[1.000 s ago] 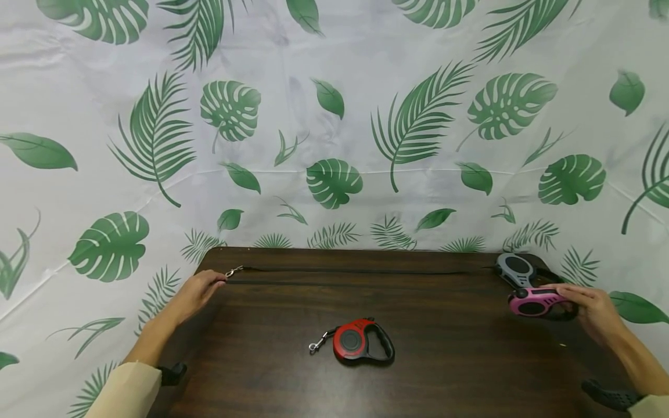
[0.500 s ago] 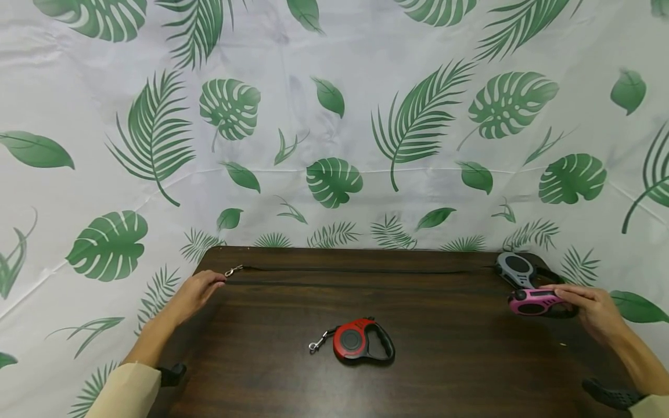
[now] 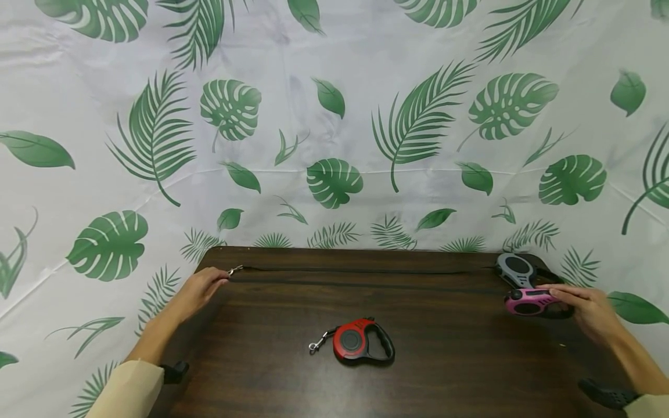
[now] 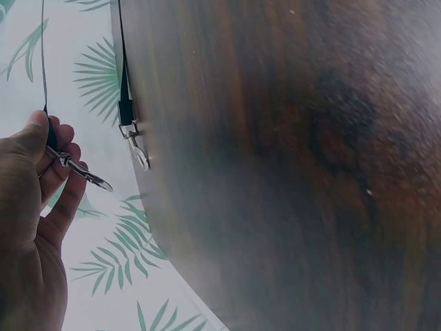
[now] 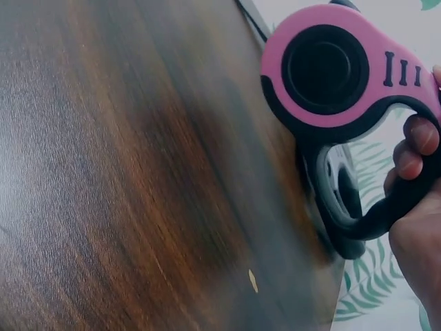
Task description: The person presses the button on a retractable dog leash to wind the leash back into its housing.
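My right hand [image 3: 593, 310] grips the black handle of a pink retractable dog leash [image 3: 529, 307] at the table's right side. From it a thin dark strap [image 3: 376, 285] stretches left, nearly straight, to my left hand [image 3: 201, 290]. There, thumb and fingers pinch the strap end just above its metal clip [image 4: 86, 172], which points out past the fingers. A grey retractable leash [image 3: 514, 268] lies behind the pink one, partly hidden by it. Its own strap [image 3: 355, 271] runs along the back of the table to a metal clip [image 4: 138, 148] near the left edge.
A red and black retractable leash [image 3: 352, 341] lies at the middle of the dark wooden table [image 3: 449, 360], its short clip [image 3: 316, 345] pointing left. White cloth with green leaves [image 3: 282, 197] hangs behind the table and at both sides. A small pale fleck [image 5: 253, 281] is near the right edge.
My right hand and the pink leash have shifted slightly left. My left hand has moved a little up and right, nearer the grey leash's clip. Both grips stay the same.
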{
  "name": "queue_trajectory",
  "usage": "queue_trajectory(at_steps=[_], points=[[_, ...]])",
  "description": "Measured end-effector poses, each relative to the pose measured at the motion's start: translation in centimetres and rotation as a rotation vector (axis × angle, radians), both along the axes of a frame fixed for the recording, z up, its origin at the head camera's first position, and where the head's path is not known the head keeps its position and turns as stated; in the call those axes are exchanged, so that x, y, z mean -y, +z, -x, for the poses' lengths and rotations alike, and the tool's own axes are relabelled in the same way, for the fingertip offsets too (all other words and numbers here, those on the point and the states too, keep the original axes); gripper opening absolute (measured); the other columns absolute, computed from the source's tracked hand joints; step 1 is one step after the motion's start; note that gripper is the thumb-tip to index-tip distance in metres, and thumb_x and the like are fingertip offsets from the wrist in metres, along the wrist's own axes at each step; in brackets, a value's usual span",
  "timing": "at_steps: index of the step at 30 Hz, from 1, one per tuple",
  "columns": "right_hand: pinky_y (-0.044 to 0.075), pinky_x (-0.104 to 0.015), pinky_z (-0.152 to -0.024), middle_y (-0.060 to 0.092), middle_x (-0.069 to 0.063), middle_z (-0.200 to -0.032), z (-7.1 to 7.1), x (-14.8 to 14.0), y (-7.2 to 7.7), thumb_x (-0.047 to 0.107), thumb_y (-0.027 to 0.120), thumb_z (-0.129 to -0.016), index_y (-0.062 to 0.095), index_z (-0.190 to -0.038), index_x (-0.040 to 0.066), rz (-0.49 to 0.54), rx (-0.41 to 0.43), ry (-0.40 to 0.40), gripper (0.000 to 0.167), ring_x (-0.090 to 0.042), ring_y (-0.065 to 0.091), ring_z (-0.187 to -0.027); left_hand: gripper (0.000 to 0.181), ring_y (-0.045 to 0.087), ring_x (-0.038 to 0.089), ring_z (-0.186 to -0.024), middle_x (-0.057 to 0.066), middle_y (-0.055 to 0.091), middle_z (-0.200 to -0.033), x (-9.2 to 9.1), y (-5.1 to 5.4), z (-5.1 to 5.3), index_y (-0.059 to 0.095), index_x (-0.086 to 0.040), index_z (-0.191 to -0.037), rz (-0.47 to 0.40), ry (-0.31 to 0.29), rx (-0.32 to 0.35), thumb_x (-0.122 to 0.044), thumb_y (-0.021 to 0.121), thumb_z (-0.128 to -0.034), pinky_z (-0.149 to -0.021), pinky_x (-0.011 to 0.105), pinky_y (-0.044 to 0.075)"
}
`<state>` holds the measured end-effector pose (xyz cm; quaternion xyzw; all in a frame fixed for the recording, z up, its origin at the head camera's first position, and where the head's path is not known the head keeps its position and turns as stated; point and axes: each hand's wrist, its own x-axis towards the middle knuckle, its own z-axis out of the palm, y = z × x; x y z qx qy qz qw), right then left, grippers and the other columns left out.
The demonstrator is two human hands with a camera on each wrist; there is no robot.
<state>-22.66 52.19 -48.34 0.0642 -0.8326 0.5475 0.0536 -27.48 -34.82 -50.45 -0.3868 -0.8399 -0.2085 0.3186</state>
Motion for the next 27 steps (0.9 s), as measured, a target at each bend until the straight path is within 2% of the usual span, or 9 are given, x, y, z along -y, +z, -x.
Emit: queue_trajectory(at_steps=[1,4,8,12,16,19,23,27], points=[[0.055,-0.018,-0.067,0.075,0.023,-0.109,0.1,0.1,0.0,0.008,0.054,-0.111,0.080,-0.121,0.009,0.028,0.009,0.016,0.029,0.002,0.067,-0.086,0.017,0.068,0.026,-0.079,0.012,0.072,-0.089,-0.1,0.1,0.0,0.072,0.005,-0.098,-0.001,-0.002,0.001,0.012,0.079,-0.0833,-0.069,0.037,0.053],[0.058,-0.018,-0.073,0.076,0.021,-0.111,0.4,0.3,0.1,0.007,0.053,-0.111,0.080,-0.122,0.007,0.085,0.022,0.039,0.029,0.004,0.069,-0.095,0.016,0.068,0.026,-0.079,0.012,0.073,-0.089,-0.3,0.2,0.1,0.072,0.004,-0.099,-0.003,-0.009,0.000,0.010,0.079,-0.0856,-0.068,0.036,0.053],[0.057,-0.018,-0.071,0.077,0.019,-0.110,0.4,0.7,0.1,0.003,0.053,-0.110,0.082,-0.118,0.010,0.138,0.008,0.044,0.030,0.002,0.070,-0.092,0.020,0.068,0.027,-0.079,0.015,0.073,-0.089,-0.5,0.4,0.2,0.072,0.004,-0.099,-0.004,-0.014,0.004,0.013,0.079,-0.0829,-0.067,0.038,0.054],[0.055,-0.017,-0.070,0.077,0.018,-0.109,0.5,1.3,0.3,0.000,0.055,-0.109,0.082,-0.116,0.006,0.145,-0.029,0.047,0.029,0.002,0.069,-0.091,0.028,0.068,0.026,-0.078,0.013,0.073,-0.088,-0.5,0.6,0.1,0.072,0.004,-0.099,0.006,0.000,0.006,0.017,0.082,-0.0762,-0.065,0.039,0.055],[0.056,-0.017,-0.071,0.077,0.019,-0.107,0.7,1.9,0.5,0.002,0.055,-0.109,0.083,-0.113,0.012,0.153,-0.025,0.044,0.030,0.002,0.071,-0.090,0.032,0.068,0.025,-0.078,0.013,0.073,-0.088,-0.6,0.7,0.0,0.072,0.004,-0.098,0.013,0.010,0.014,0.020,0.082,-0.0720,-0.066,0.038,0.055],[0.058,-0.018,-0.071,0.078,0.017,-0.106,0.9,2.3,0.5,0.003,0.054,-0.110,0.084,-0.112,0.013,0.191,-0.007,0.046,0.031,-0.001,0.072,-0.089,0.031,0.068,0.025,-0.079,0.012,0.073,-0.089,-0.7,0.8,0.0,0.073,0.005,-0.098,0.017,0.017,0.023,0.020,0.082,-0.0722,-0.066,0.037,0.055],[0.058,-0.018,-0.071,0.078,0.017,-0.106,0.9,2.6,0.5,0.002,0.052,-0.110,0.083,-0.114,0.008,0.213,-0.006,0.064,0.031,-0.001,0.072,-0.088,0.032,0.068,0.024,-0.079,0.010,0.072,-0.089,-0.8,0.8,0.0,0.073,0.005,-0.098,0.017,0.019,0.025,0.020,0.083,-0.0716,-0.066,0.038,0.056],[0.058,-0.018,-0.070,0.078,0.018,-0.106,1.0,2.8,0.4,0.001,0.052,-0.110,0.083,-0.114,0.008,0.202,-0.011,0.062,0.032,-0.001,0.071,-0.087,0.034,0.068,0.024,-0.079,0.010,0.072,-0.089,-1.0,0.8,-0.1,0.073,0.004,-0.098,0.001,0.008,0.023,0.021,0.083,-0.0710,-0.067,0.037,0.055]])
